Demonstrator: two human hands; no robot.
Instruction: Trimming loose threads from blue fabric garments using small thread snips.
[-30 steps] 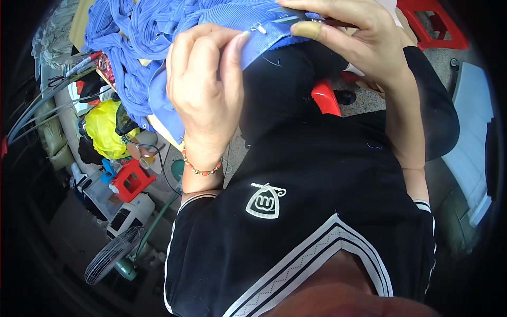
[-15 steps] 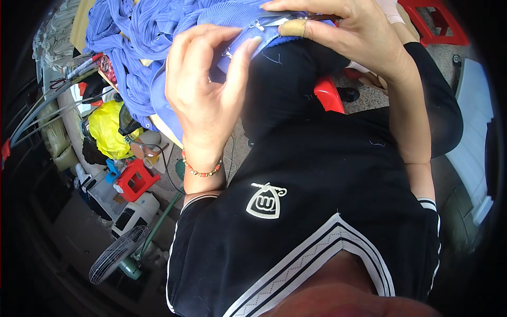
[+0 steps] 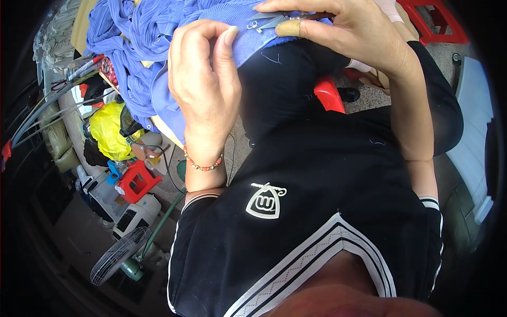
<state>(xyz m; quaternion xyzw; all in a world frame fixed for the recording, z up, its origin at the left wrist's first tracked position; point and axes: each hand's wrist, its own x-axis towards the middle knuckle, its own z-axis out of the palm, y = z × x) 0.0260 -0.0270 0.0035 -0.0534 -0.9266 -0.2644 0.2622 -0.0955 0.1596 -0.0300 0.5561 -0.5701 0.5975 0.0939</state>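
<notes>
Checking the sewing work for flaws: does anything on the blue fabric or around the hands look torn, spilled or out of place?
Nothing stands out. The left hand pinches the edge of the blue ribbed fabric, and the right hand holds small thread snips against it. No tear or stain shows. Loose thread bits cling to the black shirt.

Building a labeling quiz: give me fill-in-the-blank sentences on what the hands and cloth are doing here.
1. The left hand pinches the edge of the ____ cloth.
2. The right hand holds small metal ____ against the cloth.
3. A beaded ____ circles the left wrist.
4. On the floor at the left, a fan stands below a ____ stool.

Missing words: blue; snips; bracelet; red
</notes>
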